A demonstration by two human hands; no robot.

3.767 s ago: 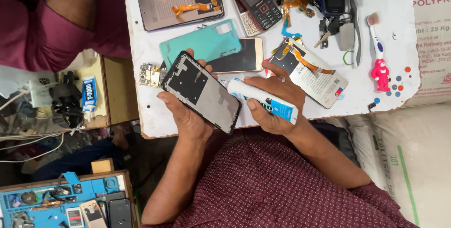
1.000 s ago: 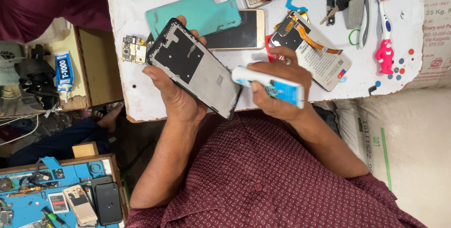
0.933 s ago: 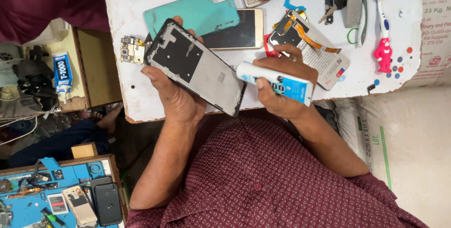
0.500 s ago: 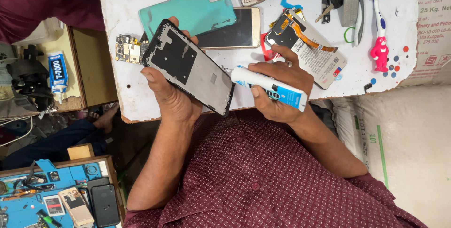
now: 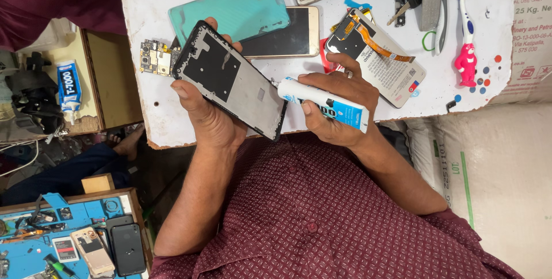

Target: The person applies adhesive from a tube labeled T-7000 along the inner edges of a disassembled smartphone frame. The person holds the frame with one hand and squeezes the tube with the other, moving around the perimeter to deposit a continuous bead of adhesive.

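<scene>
head view: left hand (image 5: 210, 121) holds phone frame (image 5: 230, 81), right hand (image 5: 339, 109) glue tube (image 5: 322, 104).

A maroon shirt (image 5: 345, 216) is worn, patterned all over with small, evenly spaced pale dots. A line of round maroon buttons is seen running down the front placket, one of them near the middle of the chest. The sleeves are short: the right sleeve (image 5: 460, 227) is ended above the elbow, and both forearms are left bare. The left hand (image 5: 210, 121) and the right hand (image 5: 336, 104) are uncovered, with no gloves worn. A thin, pale metal ring (image 5: 348, 74) is seen on one finger of the right hand. Short, unpainted nails are shown on the thumbs of both hands
</scene>
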